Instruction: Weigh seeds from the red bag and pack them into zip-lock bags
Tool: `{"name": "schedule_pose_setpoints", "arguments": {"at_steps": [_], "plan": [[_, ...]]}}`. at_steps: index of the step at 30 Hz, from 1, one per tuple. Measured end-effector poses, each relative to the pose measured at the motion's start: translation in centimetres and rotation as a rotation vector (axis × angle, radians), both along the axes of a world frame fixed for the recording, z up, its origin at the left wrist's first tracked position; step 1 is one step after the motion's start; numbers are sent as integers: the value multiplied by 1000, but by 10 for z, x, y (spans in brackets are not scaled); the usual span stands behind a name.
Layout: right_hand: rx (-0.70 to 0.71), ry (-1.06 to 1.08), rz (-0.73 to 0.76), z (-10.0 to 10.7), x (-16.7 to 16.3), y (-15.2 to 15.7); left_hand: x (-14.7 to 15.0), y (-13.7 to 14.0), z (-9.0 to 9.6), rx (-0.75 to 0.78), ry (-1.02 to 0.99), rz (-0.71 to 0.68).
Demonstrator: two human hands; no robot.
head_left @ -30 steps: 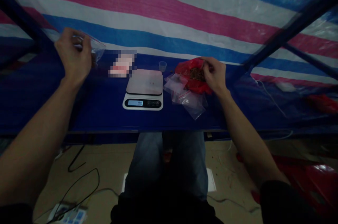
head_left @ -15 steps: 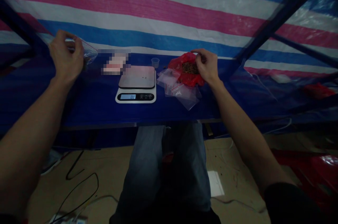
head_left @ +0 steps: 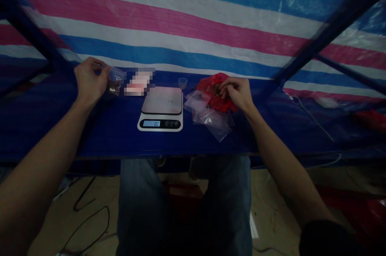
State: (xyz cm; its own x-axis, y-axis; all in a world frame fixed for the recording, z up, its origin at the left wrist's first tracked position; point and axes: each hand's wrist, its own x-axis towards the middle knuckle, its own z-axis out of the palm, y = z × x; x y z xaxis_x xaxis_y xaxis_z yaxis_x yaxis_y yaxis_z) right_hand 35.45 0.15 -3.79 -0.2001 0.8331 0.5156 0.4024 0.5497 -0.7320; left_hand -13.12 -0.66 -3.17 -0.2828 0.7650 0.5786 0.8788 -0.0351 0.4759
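My left hand (head_left: 93,80), at the left of the blue table, pinches a small clear zip bag (head_left: 114,81) by its side, with something brown in its lower part. At the right, my right hand (head_left: 238,91) is over an open red plastic bag (head_left: 230,105), fingers bent and tips down at the brown granules (head_left: 217,89) in it. Whether the fingertips grip any granules is hidden. Between the hands lies a white digital scale (head_left: 161,124), its display reading 0.0, with a few tiny specks on its plate (head_left: 161,101).
Several clear zip bags (head_left: 215,123) lie between the scale and the red bag. A small clear plastic cup (head_left: 182,83) stands behind the scale. Left of it lies a blurred-out pinkish item (head_left: 140,83). Blue frame bars (head_left: 301,60) and a striped sheet (head_left: 169,18) close off the back.
My left hand has moved right and lower in view with the zip bag. My right hand has shifted from the red bag's edge to its granules. The whole view has tilted slightly.
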Motion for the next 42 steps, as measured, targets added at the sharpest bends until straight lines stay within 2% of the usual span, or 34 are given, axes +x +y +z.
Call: {"name": "schedule_pose_setpoints", "arguments": {"at_steps": [5,9,13,17,21,23,27,29,33,37,42], "plan": [[58,-162,-83,4,-1,-3,0,5,-7,-193,86,22],[118,-271,-66,17,0,-9,-1,6,-6,-372,124,67],[172,-352,-141,31,9,-9,1,6,-2,-505,180,64],[65,-573,-166,40,15,-4,1,3,-1,-570,254,55],[-57,-825,-98,39,12,4,-5,-3,-1,-615,304,74],[-85,-901,-65,34,8,10,-7,-6,3,-579,369,101],[-71,-992,-68,21,3,22,2,-5,17,-297,498,140],[-44,-951,-78,15,4,25,13,1,26,-173,502,97],[21,-782,-84,11,13,25,30,21,34,-35,492,-41],[67,-626,-114,19,22,21,32,36,23,63,404,-73],[108,-427,-120,32,13,17,21,37,5,67,449,-210]]}}
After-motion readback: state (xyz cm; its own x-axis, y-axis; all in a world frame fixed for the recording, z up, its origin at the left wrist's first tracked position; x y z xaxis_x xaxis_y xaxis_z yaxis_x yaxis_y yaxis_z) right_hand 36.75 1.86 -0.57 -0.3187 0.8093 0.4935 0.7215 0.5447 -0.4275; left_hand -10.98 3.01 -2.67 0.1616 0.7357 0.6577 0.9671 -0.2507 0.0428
